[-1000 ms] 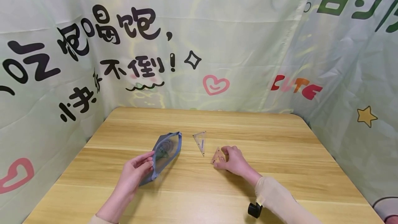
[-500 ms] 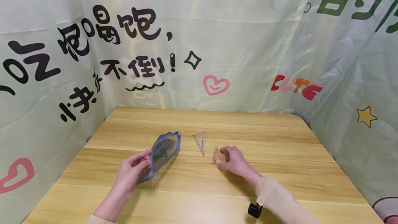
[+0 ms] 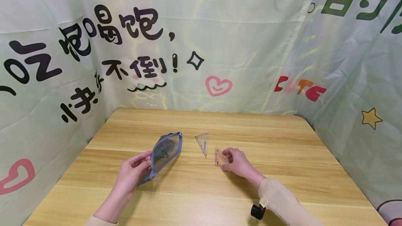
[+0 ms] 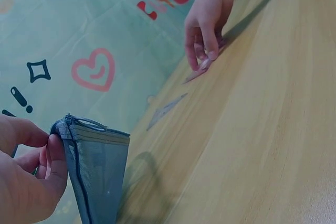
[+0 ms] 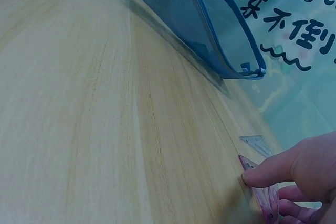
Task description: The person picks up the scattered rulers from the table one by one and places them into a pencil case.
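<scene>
My left hand [image 3: 133, 170] pinches the near edge of a blue mesh zipper pouch [image 3: 164, 156] between thumb and fingers. The pouch is tilted above the table with its mouth unzipped, and a curved clear shape shows inside it. At the right, my right hand [image 3: 237, 163] grips a pink see-through set square [image 3: 217, 158] by its edges; its fingers cover part of it. A clear set square [image 3: 202, 144] lies flat on the wood between the pouch and my right hand. In the right wrist view, the thumb presses against the pink set square [image 5: 255, 182].
A small black object [image 3: 257, 212] sits by the right sleeve [image 3: 282, 198], near the front of the wooden table [image 3: 201, 198]. Printed cloth curtains [image 3: 245, 44] hang behind and along both sides of the table.
My left hand has drawn the pouch slightly left. The pink set square has turned in my right hand, so its left edge stands more upright in the head view. The clear set square stays put.
</scene>
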Tool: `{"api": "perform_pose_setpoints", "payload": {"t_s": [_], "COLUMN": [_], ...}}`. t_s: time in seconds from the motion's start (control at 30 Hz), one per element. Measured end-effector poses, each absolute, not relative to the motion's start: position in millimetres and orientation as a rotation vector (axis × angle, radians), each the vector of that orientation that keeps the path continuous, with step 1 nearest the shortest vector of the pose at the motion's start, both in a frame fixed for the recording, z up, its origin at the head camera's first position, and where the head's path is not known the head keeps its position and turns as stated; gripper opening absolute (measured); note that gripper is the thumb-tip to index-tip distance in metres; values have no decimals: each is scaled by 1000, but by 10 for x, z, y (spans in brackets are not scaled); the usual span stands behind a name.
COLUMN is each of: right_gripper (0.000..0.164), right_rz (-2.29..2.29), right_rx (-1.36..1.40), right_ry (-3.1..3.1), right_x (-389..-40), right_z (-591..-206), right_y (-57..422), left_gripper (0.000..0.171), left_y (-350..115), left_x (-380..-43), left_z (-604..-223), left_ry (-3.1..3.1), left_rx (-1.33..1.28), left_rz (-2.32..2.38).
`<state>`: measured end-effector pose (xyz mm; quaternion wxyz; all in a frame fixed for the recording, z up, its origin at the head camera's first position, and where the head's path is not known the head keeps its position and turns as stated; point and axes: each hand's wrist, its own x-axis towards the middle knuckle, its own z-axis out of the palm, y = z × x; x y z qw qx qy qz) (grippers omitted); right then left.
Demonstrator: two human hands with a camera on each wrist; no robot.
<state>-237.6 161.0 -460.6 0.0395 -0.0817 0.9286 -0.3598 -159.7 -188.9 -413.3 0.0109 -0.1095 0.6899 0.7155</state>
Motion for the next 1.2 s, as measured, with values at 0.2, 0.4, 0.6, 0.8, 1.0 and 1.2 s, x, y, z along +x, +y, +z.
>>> {"api": "perform_pose_setpoints", "payload": {"t_s": [0.2, 0.4, 0.6, 0.8, 1.0, 1.2], "right_gripper": [50, 48, 46, 44, 40, 40], "right_rz": [-1140, -1222, -1244, -1255, -1279, -1277], "right_rx": [-253, -226, -192, -183, -169, -189], "right_ry": [2828, 2788, 2775, 2781, 2773, 2788], "right_x": [-2376, -2367, -2378, -2370, -2366, -2369], "right_z": [-4598, -4603, -4625, -4634, -4641, -4646], "right_y": [1609, 1608, 1594, 1587, 1582, 1583], "left_gripper": [46, 46, 46, 46, 46, 46], "left_y": [-1885, -1880, -1881, -1879, -1873, -1870], "left_x": [-1599, -1594, -1592, -1597, -1595, -1586], "left_z": [-4135, -4133, -4135, -4138, -4134, -4129], "left_ry": [2151, 2155, 2152, 2149, 2150, 2152], "left_rx": [-342, -349, -344, -330, -328, -327], "left_rz": [2234, 2227, 2228, 2238, 2235, 2229]}}
